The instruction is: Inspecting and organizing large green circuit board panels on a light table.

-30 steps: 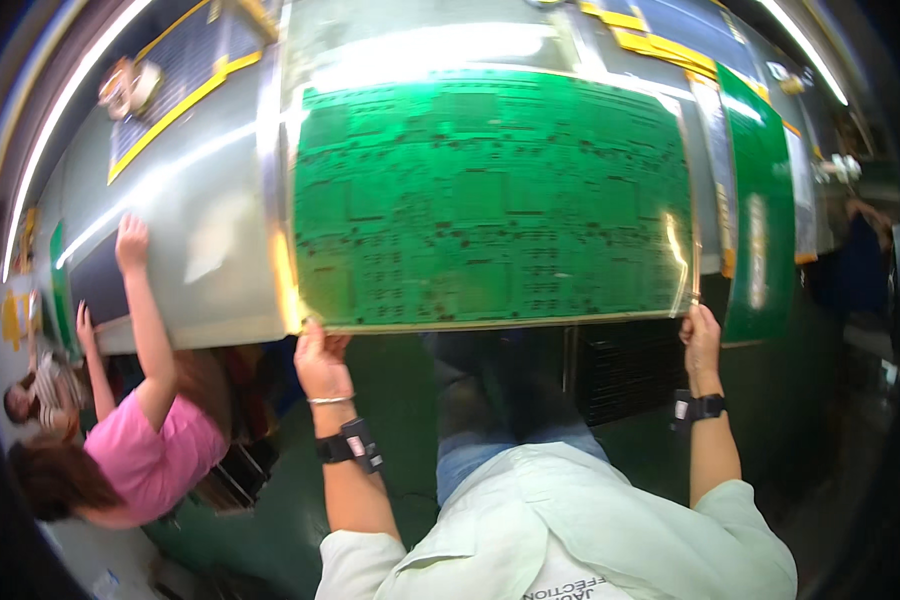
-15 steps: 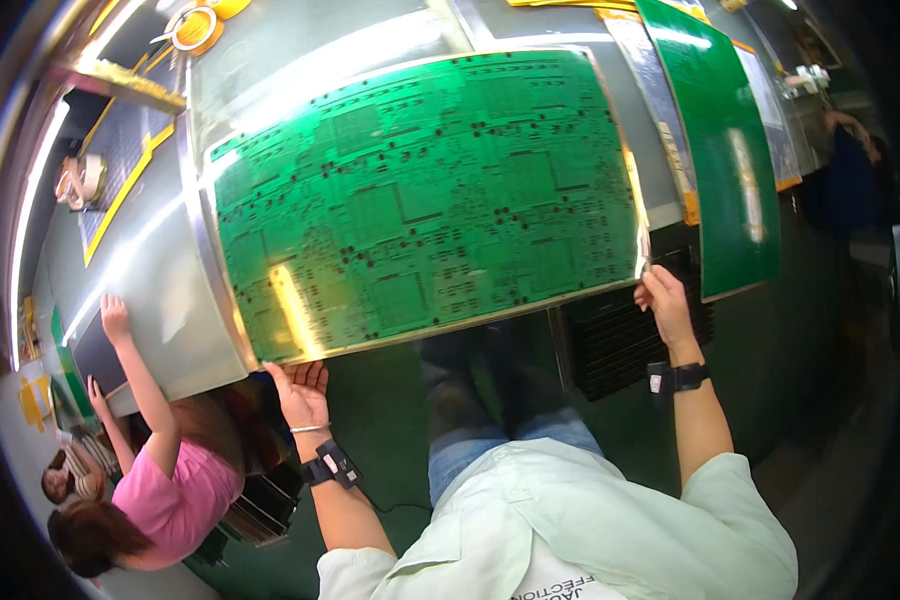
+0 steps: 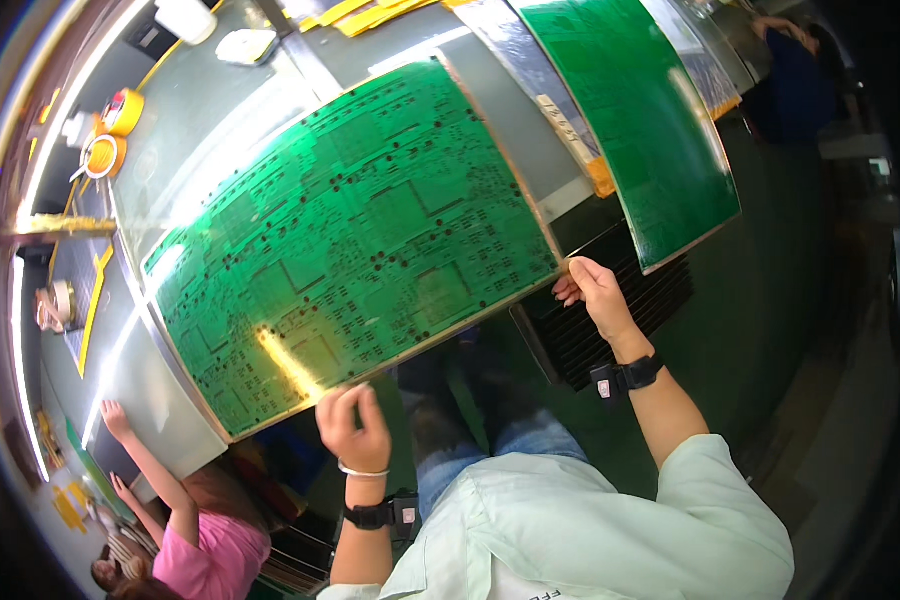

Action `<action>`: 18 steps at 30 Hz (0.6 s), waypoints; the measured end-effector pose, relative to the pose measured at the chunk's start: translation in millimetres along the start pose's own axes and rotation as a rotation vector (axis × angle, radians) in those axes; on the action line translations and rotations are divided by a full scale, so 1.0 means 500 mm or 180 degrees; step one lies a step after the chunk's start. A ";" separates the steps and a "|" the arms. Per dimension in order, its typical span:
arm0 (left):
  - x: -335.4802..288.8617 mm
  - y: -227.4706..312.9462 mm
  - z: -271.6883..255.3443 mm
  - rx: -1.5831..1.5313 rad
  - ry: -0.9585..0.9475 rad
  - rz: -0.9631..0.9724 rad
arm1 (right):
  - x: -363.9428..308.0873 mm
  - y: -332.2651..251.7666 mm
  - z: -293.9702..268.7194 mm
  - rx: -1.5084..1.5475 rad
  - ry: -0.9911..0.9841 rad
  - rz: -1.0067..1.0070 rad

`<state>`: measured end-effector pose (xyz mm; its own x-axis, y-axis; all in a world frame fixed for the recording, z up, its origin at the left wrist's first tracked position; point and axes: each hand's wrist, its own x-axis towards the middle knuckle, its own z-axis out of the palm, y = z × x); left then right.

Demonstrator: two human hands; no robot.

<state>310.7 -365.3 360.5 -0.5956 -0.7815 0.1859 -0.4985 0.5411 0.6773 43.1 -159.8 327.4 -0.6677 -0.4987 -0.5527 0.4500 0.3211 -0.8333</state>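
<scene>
A large green circuit board panel (image 3: 360, 240) with dark hole patterns lies tilted across the worktable, its near edge over the table's front. At its near right corner my right hand (image 3: 595, 290) pinches the edge between thumb and fingers. My left hand (image 3: 355, 430) is at the near edge, left of the middle. Its fingers are curled in, and their tips meet the panel's rim; whether they grip it or anything else is hidden. Both wrists wear black bands. Right of this panel lies a second green panel (image 3: 635, 130), partly beyond the table's front edge.
Orange tape rolls (image 3: 105, 155) and a white bottle (image 3: 185, 18) stand at the far left. A co-worker in a pink top (image 3: 215, 555) reaches over the table at the left. A dark ribbed rack (image 3: 620, 310) stands below the table edge at the right.
My left hand has left the panel's near left corner and come right along the near edge, its fingers curling. My right hand still holds the right corner. The whole view has shifted.
</scene>
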 end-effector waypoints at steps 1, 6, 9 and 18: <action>0.029 0.034 0.031 0.0023 -0.0151 0.0590 | -0.002 0.003 -0.004 -0.0060 0.0180 -0.0179; 0.101 0.185 0.187 0.0057 -0.1313 0.1756 | -0.010 0.000 -0.001 -0.0406 0.0743 -0.0598; 0.102 0.232 0.261 0.0363 -0.1874 0.1992 | -0.005 0.013 0.002 -0.0438 0.0813 -0.0812; 0.108 0.251 0.278 0.0185 -0.2422 0.1749 | 0.009 0.019 0.025 0.0133 0.0218 -0.0518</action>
<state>128.2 -296.3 356.7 -0.9981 -0.0099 -0.0601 -0.0437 0.8045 0.5923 51.6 -169.1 317.0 -0.7719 -0.4848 -0.4112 0.3560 0.2063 -0.9115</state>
